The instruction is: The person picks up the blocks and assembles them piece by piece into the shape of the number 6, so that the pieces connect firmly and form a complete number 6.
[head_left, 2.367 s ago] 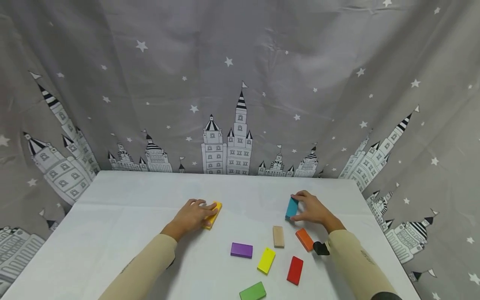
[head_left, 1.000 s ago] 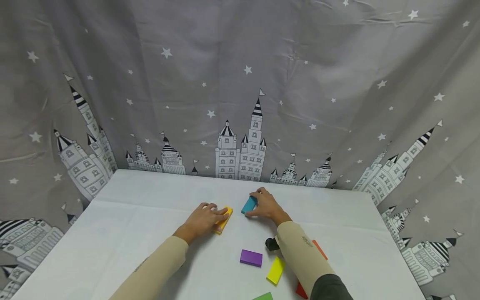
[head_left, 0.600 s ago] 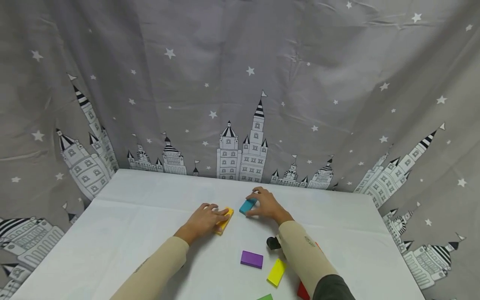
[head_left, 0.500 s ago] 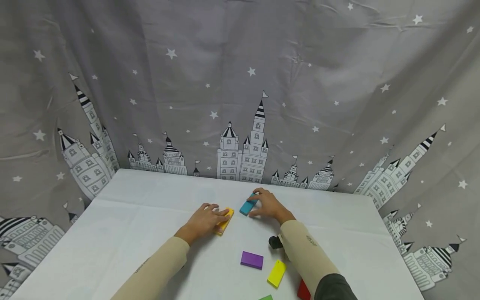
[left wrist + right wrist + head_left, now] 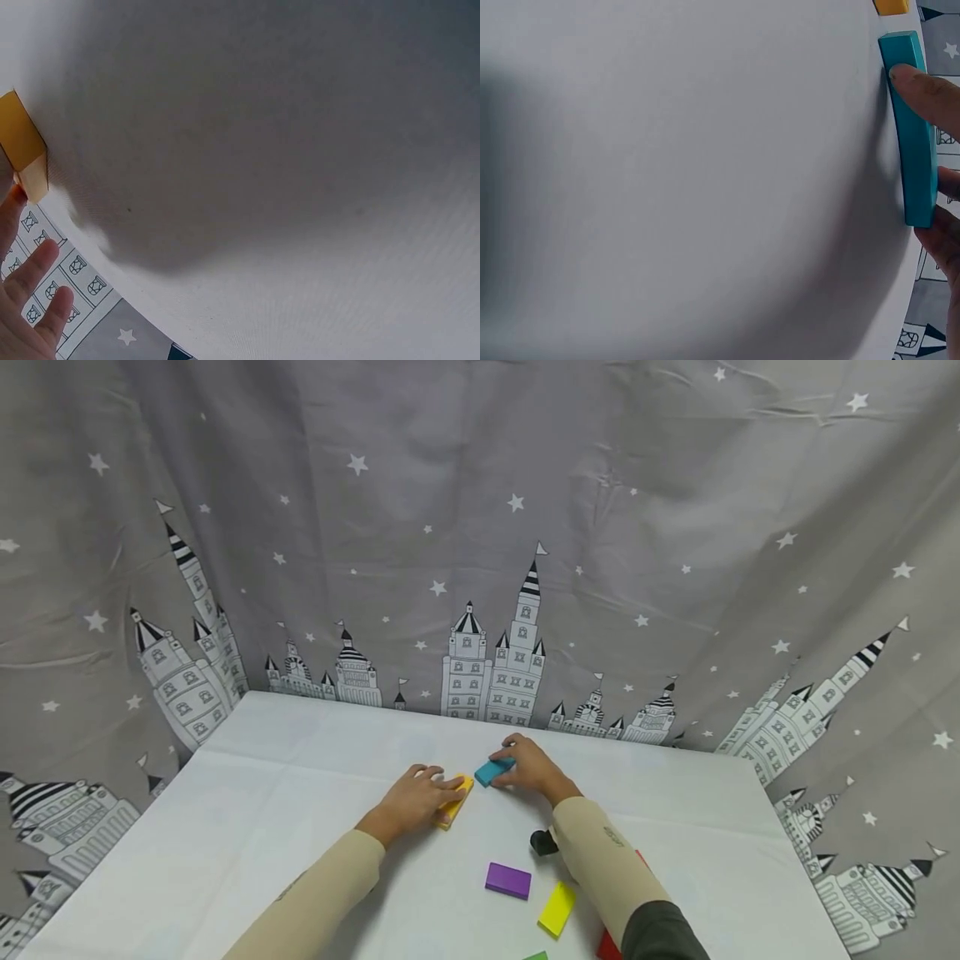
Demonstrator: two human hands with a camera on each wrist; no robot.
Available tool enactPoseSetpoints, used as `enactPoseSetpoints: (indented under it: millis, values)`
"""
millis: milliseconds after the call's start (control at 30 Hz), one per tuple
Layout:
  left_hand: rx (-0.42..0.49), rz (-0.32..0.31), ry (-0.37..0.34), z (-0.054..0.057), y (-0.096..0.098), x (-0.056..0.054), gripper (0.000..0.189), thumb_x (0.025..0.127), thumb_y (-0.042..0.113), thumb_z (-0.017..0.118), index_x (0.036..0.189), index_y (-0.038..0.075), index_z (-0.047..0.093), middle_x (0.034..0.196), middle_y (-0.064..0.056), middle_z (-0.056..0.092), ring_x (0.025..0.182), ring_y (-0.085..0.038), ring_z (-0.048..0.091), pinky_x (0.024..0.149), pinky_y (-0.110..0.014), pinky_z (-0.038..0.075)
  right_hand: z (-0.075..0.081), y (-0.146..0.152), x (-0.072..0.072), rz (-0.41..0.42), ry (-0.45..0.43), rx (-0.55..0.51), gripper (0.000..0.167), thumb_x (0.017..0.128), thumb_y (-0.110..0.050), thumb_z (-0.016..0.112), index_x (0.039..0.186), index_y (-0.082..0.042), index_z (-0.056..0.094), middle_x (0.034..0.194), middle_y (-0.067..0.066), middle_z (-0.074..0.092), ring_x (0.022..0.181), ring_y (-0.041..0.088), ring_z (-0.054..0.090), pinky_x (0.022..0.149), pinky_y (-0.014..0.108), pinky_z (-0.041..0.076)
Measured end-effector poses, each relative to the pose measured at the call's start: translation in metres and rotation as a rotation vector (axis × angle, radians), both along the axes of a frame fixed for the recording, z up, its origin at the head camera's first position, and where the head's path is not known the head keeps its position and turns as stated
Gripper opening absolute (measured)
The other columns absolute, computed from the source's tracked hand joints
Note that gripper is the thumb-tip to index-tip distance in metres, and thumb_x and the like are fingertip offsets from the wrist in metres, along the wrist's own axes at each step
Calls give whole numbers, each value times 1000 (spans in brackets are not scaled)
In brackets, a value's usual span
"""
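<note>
My left hand (image 5: 412, 800) pinches an amber-yellow wooden block (image 5: 467, 787) that lies flat on the white table. The left wrist view catches one end of that amber block (image 5: 21, 131), with several fingertips beside it. To the right and slightly farther back, my right hand (image 5: 536, 768) grips a teal-blue block (image 5: 491, 772) between thumb and fingers. In the right wrist view the thumb presses one long side of the teal block (image 5: 915, 161), and the amber block's corner (image 5: 892, 6) shows just beyond its end. A small gap separates the two blocks.
Nearer me lie a purple block (image 5: 508, 881) and a yellow block (image 5: 557, 910). A red block (image 5: 608, 947) is partly under my right sleeve, and a green one (image 5: 537, 956) is cut off by the frame's bottom. A grey castle-print curtain (image 5: 360, 527) hangs behind the table.
My right hand has brought the teal block leftward from the table's right side to near the amber block, then turned it slightly. The left hand keeps its hold. The head view has shifted.
</note>
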State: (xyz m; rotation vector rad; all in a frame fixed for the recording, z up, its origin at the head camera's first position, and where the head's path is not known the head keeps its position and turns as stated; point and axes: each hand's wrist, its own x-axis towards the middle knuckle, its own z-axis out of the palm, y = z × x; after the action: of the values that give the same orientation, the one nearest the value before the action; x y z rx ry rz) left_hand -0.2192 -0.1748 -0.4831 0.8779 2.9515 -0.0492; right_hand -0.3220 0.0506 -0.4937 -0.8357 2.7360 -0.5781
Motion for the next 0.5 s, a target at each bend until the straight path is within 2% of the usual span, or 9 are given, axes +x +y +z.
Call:
enactPoseSetpoints:
  millis: [500]
  values:
    - [-14, 2, -7, 2, 1, 1, 52, 87, 44, 61, 136, 26, 57, 140, 6, 54, 128, -28, 47, 107, -46, 36, 2, -18, 1, -51, -13, -5, 45, 79, -34, 80, 120, -17, 70, 131, 11, 50, 121, 30, 47, 104, 46, 41]
